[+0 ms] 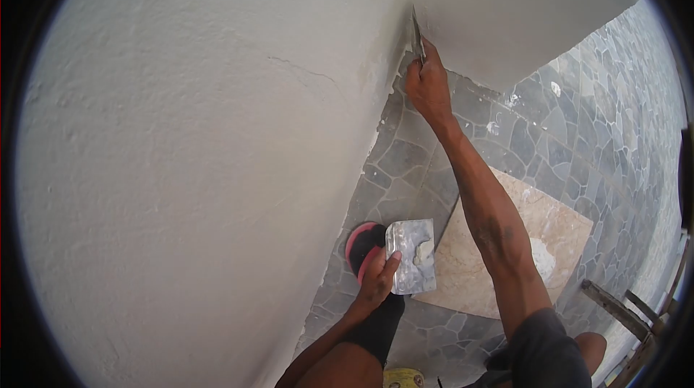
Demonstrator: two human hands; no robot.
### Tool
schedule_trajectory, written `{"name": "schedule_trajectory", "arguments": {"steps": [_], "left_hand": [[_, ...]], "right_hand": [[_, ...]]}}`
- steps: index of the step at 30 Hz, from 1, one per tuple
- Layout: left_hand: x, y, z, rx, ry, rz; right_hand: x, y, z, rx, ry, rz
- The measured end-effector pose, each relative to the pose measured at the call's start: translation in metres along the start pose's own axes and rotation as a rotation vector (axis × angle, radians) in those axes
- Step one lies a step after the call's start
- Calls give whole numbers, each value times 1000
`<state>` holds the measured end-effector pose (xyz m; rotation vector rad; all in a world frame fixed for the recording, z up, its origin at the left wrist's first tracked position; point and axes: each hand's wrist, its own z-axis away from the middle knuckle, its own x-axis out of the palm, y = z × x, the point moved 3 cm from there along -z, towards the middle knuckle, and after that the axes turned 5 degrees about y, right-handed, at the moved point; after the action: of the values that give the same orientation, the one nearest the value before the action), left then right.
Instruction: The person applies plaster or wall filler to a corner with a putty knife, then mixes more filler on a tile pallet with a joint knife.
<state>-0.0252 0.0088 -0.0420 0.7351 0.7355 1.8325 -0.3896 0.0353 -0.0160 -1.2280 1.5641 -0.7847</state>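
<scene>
My right hand (431, 88) is closed round a putty knife (416, 35), its thin blade edge-on to me in the corner where two pale plastered walls meet. Lower down, my left hand (379, 277) grips a wide metal scraper (412, 272), thumb on top. A lump of white filler (424, 252) and smears of it lie on the scraper's face. The large wall (188, 149) fills the left side, rough in places, with a fine crack (300, 69) in it. The other wall (520, 12) stands at the top right.
On the grey stone-patterned floor (401, 164) lies a beige tile (470, 258) with a white filler heap (542, 261). A black and pink rounded thing (354, 243) is beside my left hand. A yellow container (403, 378) shows below; wooden pieces (614, 308) stand at right.
</scene>
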Motion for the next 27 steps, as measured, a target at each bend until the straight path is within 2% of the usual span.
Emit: {"name": "schedule_trajectory", "arguments": {"steps": [19,24,27], "left_hand": [[-2,-3,0,-27,19,-68],[5,3,0,-16,44,-4],[5,13,2,-9,52,-83]], "right_hand": [[22,-6,16,-113,-3,9],[22,-16,65,-116,-111,44],[6,-25,85,-53,-230,3]]}}
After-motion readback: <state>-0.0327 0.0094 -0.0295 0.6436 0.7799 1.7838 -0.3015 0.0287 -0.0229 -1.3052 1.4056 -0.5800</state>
